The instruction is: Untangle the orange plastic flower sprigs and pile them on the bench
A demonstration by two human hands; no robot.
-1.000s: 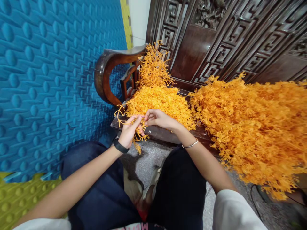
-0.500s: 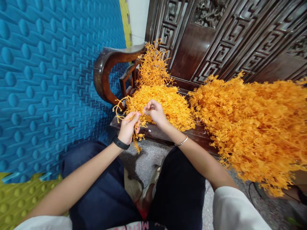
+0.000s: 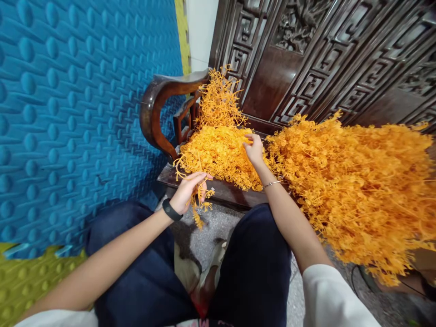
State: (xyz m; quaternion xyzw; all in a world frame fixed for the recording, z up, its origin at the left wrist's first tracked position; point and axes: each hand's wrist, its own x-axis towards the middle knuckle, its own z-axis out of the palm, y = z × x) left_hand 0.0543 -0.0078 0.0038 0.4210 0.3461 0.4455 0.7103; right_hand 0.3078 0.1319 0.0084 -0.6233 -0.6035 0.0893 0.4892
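My left hand [image 3: 190,193] is closed around an orange branched plastic sprig [image 3: 198,217]. Thin stems with small curled tips stick out above the fingers and hang below them. My right hand [image 3: 254,149] is at the right side of a heap of yellow-orange plastic sprigs [image 3: 218,150] on the wooden bench. Its fingers are bent but apart, and nothing shows between them. Behind that heap, a looser tangle of longer orange stems [image 3: 220,102] leans by the armrest.
A large mass of orange sprigs [image 3: 361,181] spreads across the right side. The dark wooden bench has a curved armrest [image 3: 148,106] and a carved back [image 3: 272,81]. Blue foam mats [image 3: 68,118] stand at the left. My knees are close to the bench's front edge.
My right hand has moved away from my left, right to the side of the heap. My left hand has shifted slightly down and right, still holding the sprig. The view has tilted a little.
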